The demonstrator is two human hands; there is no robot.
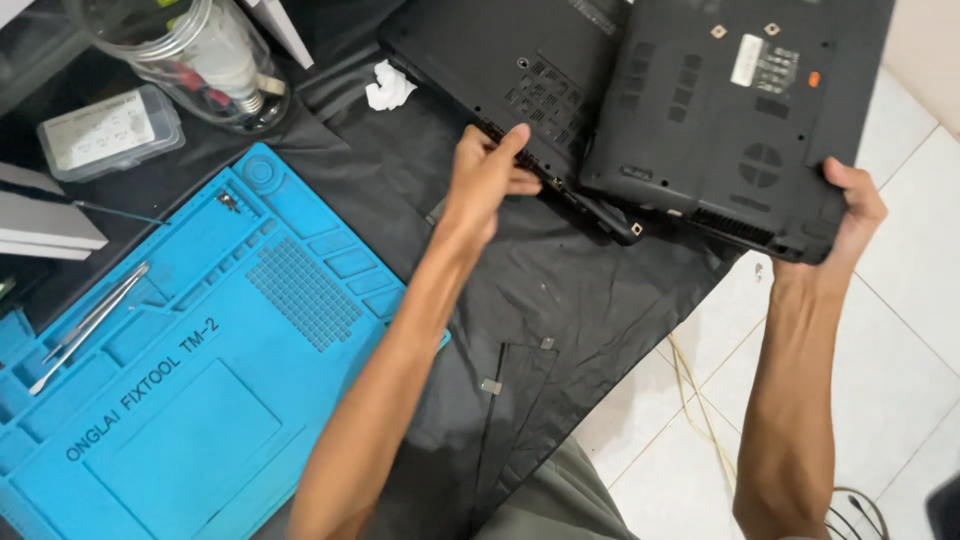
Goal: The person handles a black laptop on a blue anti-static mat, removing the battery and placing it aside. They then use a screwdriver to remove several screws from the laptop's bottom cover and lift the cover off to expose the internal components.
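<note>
Two black laptops lie upside down at the far edge of a table draped in black cloth (560, 300). My left hand (487, 175) grips the near edge of the left laptop (490, 60), fingers curled over its hinge side. My right hand (852, 210) holds the near right corner of the right laptop (740, 110), which overlaps the left one and juts out past the table over the tiled floor. Its underside shows vents, a white label and an orange dot.
A blue silicone repair mat (190, 370) with metal tweezers (90, 325) covers the left. Behind it stand a clear jar (195, 55) and a small clear plastic box (110, 130). A crumpled white tissue (388, 88) lies near the left laptop. Cables (700, 400) trail on the white floor tiles.
</note>
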